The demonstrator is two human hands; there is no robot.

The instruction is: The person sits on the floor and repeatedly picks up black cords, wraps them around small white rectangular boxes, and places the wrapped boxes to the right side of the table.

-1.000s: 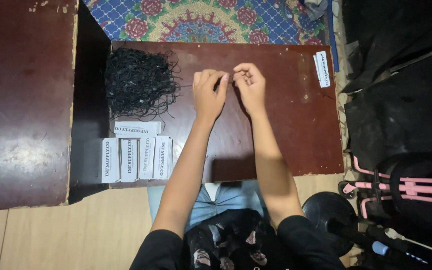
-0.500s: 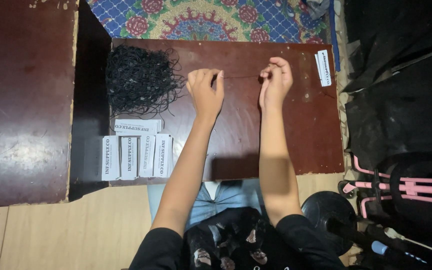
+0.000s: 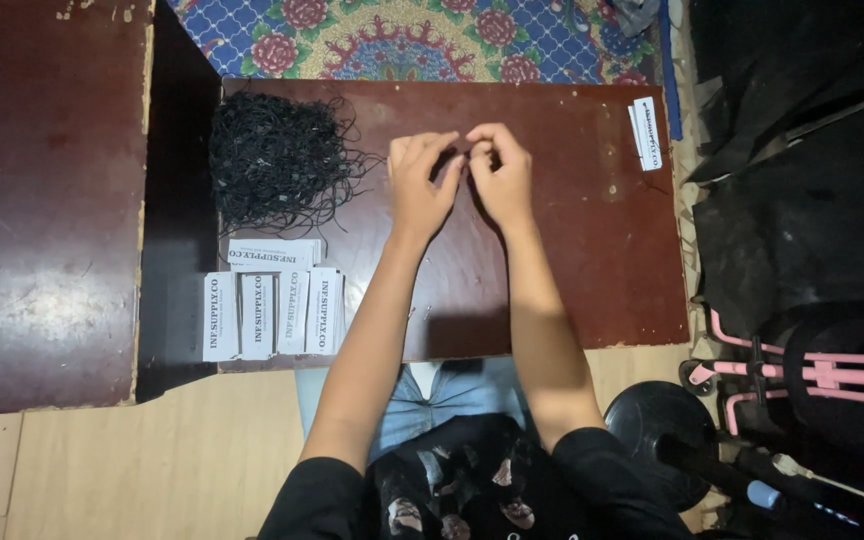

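At centre frame, over the dark red-brown worktop (image 3: 572, 260), entry one: left hand (image 3: 420, 185) and right hand (image 3: 500, 172), fingertips met, nearly touching each other. Half a second back they stood well apart, as if drawing something thin taut between them; now they have closed together again. Both hands are curled, fingers pinched inward; whether a strand is actually held between them cannot be told, the item being too fine to see. My judgement: a single string is being worked or knotted, and the pull-apart stroke is over.

Entry two, upper left of the worktop: tangled heap of black strings (image 3: 277, 160), loose ends trailing toward the left hand, near it but apart.

Entry three, lower left of the worktop: white card tags (image 3: 270, 312), printed, laid in a row of stacks with one stack crosswise above them.

Entry four, upper right corner of the worktop: a small stack of white tags (image 3: 647, 132), set aside, well apart from both hands.

Entry five, top of frame: patterned floral rug (image 3: 432, 35) beyond the worktop's far edge.

Entry six, left of frame: a second dark red cabinet top (image 3: 42, 200), worn.
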